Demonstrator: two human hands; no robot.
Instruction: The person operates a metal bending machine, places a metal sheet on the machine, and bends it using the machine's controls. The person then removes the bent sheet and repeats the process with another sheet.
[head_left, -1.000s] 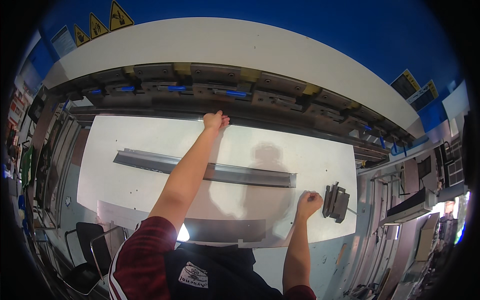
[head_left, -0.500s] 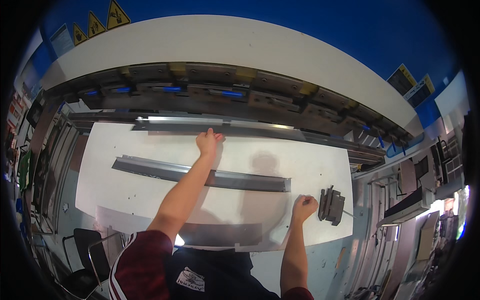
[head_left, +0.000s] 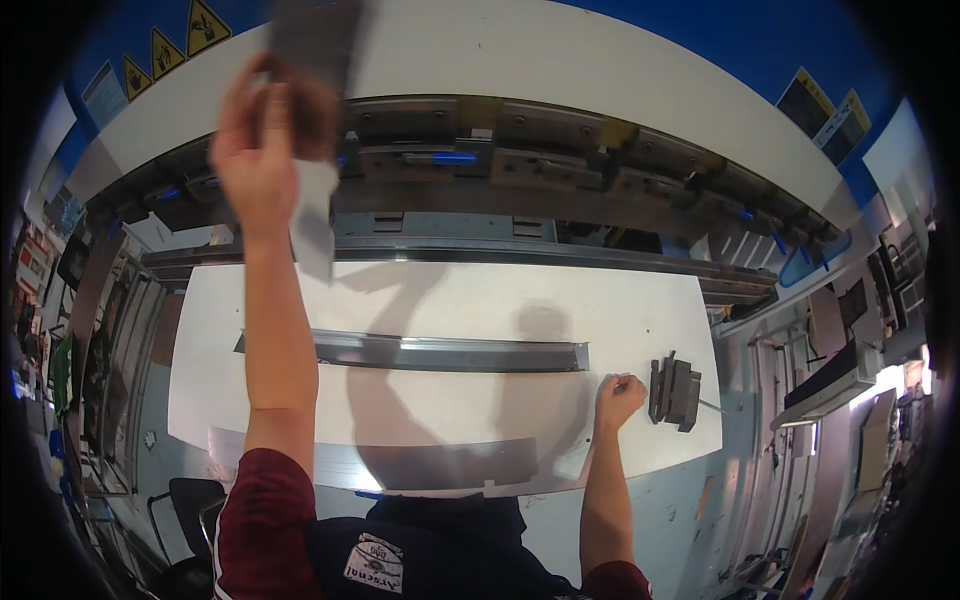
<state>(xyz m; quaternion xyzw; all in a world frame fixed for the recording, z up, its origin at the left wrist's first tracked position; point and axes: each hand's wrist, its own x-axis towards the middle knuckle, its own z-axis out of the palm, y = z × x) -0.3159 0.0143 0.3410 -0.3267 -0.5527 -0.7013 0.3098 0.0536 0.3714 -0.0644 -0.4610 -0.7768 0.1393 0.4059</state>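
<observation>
Raised at the upper left, my left hand [head_left: 262, 165] grips a bent metal strip [head_left: 315, 215]. The strip stands on end, its grey upper part blurred and running out of view at the top. Below, a second bent metal strip [head_left: 450, 353] lies lengthwise across the white table; my left forearm hides a piece near its left end. My right hand [head_left: 620, 397] rests at the table's right side, fingers curled, between that strip's right end and a dark metal block [head_left: 675, 392]. Whatever its fingers may enclose is too small to make out.
Across the far side runs a press machine with a row of clamped upper tools [head_left: 560, 135] and a long lower rail [head_left: 500, 248]. A flat metal sheet [head_left: 430, 462] lies along the table's near edge. A black chair [head_left: 195, 510] stands at the lower left.
My left hand has lifted the far metal strip off the machine's rail, up and to the left, turning it on end. My right hand stays beside the dark block.
</observation>
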